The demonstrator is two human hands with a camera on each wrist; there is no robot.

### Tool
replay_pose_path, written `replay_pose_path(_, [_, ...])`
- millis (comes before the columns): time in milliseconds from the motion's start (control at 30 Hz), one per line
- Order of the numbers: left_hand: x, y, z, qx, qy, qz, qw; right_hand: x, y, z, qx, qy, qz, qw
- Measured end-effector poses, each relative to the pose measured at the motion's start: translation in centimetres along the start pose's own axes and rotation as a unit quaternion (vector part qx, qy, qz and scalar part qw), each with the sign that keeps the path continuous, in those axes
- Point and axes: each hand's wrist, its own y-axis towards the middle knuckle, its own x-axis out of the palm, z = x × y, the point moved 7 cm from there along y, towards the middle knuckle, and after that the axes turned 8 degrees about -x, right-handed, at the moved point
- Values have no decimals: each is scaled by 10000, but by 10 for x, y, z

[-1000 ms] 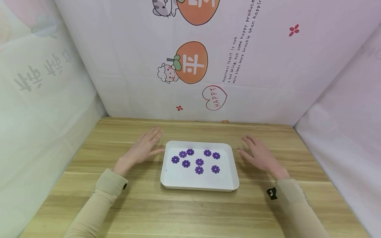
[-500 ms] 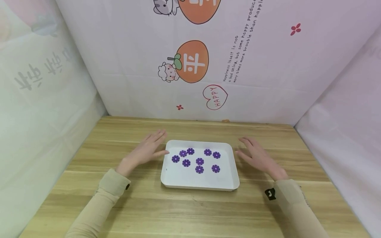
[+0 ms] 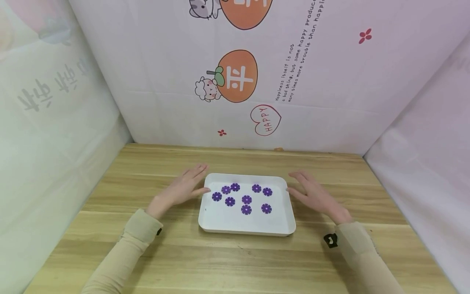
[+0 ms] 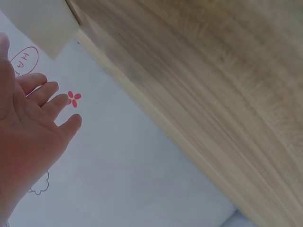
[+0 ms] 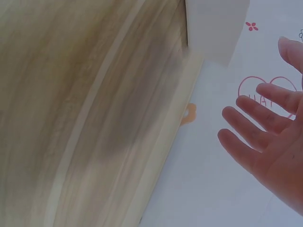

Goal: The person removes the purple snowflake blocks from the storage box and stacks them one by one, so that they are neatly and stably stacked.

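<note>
A shallow white tray (image 3: 224,220) lies on the wooden table with several purple notched snowflake discs (image 3: 246,199) scattered flat in it, mostly toward its far half. My left hand (image 3: 181,188) is at the tray's left side, its thumb reaching over the rim. On the opposite side, my right hand (image 3: 316,196) has its thumb at the right rim; whether it touches cannot be told. The left wrist view shows the left palm (image 4: 33,118) with fingers loosely extended, near a tray corner (image 4: 42,23). Similarly extended fingers belong to the right hand (image 5: 279,132), below the tray's wall (image 5: 218,28). Neither holds anything.
The wooden table (image 3: 235,265) extends around the tray. A white printed cloth (image 3: 165,102) hangs behind it, with more white cloth on the left (image 3: 55,143) and right (image 3: 426,155). Light sleeves cover both forearms, and a small black tag (image 3: 331,240) hangs by the right cuff.
Both hands have moved inward to the tray: the left to the right, its thumb now over the rim, the right to the left. The tray and the discs stay in place.
</note>
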Motion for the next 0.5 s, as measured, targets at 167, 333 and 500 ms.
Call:
replay_pose_path(167, [1,0,3,59,-155,-79,9998,1,2,-6,-111,67,2,9999])
replay_pose_path(333, [4,2,3,14,-190,-152,9997,2,4,-12,-197,180,-2,9996])
replay_pose_path(500, [8,3,2,44,-84,-130,9999,5,6,-16,-221,294,-42,9993])
